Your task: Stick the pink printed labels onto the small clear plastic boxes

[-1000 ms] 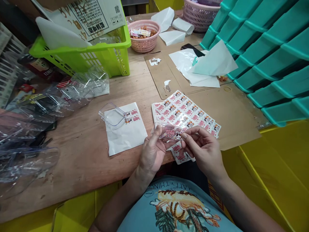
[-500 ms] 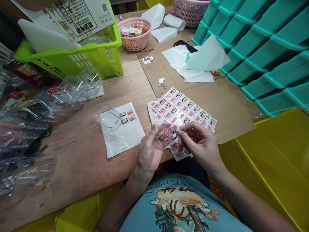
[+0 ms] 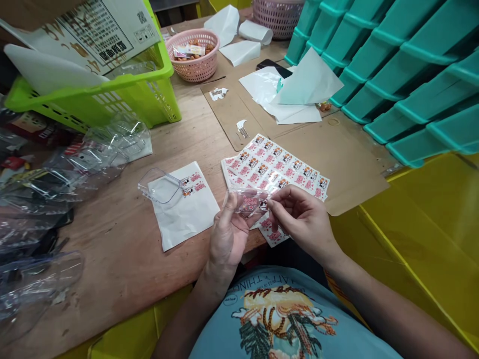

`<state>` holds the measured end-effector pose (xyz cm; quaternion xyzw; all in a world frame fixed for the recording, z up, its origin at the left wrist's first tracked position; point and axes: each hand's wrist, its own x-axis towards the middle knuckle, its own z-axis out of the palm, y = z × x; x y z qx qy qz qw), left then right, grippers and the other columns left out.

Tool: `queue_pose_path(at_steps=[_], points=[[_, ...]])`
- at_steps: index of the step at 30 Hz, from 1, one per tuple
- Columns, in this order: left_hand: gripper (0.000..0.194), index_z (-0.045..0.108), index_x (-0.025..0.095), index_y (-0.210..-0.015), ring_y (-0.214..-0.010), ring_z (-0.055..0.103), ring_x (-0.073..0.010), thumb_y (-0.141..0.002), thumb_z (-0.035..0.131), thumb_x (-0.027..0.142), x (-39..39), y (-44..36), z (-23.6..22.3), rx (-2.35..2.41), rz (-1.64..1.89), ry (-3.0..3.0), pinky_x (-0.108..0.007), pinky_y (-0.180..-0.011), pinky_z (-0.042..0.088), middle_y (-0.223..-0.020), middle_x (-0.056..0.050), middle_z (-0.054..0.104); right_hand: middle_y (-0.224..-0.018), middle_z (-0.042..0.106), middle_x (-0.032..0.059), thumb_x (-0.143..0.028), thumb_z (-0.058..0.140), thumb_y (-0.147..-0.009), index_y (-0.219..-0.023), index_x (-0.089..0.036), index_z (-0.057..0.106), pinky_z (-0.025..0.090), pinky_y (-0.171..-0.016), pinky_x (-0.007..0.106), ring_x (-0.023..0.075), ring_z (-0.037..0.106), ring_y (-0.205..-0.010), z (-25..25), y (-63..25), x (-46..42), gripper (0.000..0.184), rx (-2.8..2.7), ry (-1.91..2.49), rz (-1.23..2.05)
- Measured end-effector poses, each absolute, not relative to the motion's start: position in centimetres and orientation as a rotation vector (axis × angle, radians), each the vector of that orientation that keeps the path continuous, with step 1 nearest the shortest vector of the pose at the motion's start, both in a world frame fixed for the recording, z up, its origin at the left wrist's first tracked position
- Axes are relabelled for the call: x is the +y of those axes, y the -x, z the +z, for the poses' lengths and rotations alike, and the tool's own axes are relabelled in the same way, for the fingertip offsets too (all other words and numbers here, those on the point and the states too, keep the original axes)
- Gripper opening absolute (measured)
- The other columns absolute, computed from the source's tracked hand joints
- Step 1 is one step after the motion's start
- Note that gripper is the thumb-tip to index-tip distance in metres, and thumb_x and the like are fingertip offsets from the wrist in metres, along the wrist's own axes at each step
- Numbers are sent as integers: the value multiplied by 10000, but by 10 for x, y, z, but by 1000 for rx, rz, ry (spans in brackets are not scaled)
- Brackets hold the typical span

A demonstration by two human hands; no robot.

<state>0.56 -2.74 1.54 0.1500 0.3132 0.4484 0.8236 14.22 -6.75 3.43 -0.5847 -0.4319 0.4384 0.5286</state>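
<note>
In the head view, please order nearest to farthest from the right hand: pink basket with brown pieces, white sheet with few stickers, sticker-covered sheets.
1. Sticker-covered sheets, just beyond the right hand.
2. White sheet, farther left.
3. Pink basket, back left.

Pink lettering on the clear plastic piece (image 3: 249,203).
Repeats pink script and orange, black and white cartoon figures in rows over the white sticker sheets (image 3: 284,164); turns lime green on the crate (image 3: 144,102), pale pink on the round basket (image 3: 196,69), teal on the stacked bins (image 3: 392,82), brown on the wooden table (image 3: 116,234).
</note>
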Motion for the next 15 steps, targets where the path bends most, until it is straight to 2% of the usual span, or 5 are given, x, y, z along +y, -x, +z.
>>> queue_pose_path(at_steps=[3,7,10,12,15], points=[[243,702,162,-1006,-1044,677,-207,-944,544,336,-29,-6,15,657,968,-324,-365,-914,551,-1094,-74,728,-623,545,-29,-210,617,-892,-822,-192,578,436,-473,221,94,527,-510,36,-140,-72,82,-1165,1444,912],[254,695,164,-1031,-1063,674,-235,-939,551,352,-33,-9,16,654,974,-354,-355,-881,561,-1096,-85,724,-694,561,-19,-102,573,-880,-853,-188,591,434,-519,215,89,519,-559,41,-136,-82,92,-1546,1480,485],[274,697,146,-1025,-1113,654,-280,-947,534,352,-33,-10,17,642,982,-346,-420,-938,543,-1081,-94,721,-708,594,-14,-47,561,-861,-920,-191,592,459,-558,218,99,564,-585,52,-133,-94,158,-1768,1421,254],[276,701,141,-998,-1139,639,-300,-947,532,353,-31,-10,17,626,979,-318,-469,-979,519,-1087,-92,718,-701,609,-11,-39,562,-855,-948,-198,594,453,-534,220,105,575,-573,63,-133,-102,187,-1829,1396,230],[294,708,132,-968,-1143,636,-302,-943,537,369,-28,-8,17,620,954,-308,-467,-967,527,-1093,-103,719,-687,615,-14,-33,585,-850,-975,-214,610,459,-523,217,110,596,-574,77,-135,-106,221,-1734,1409,327]])
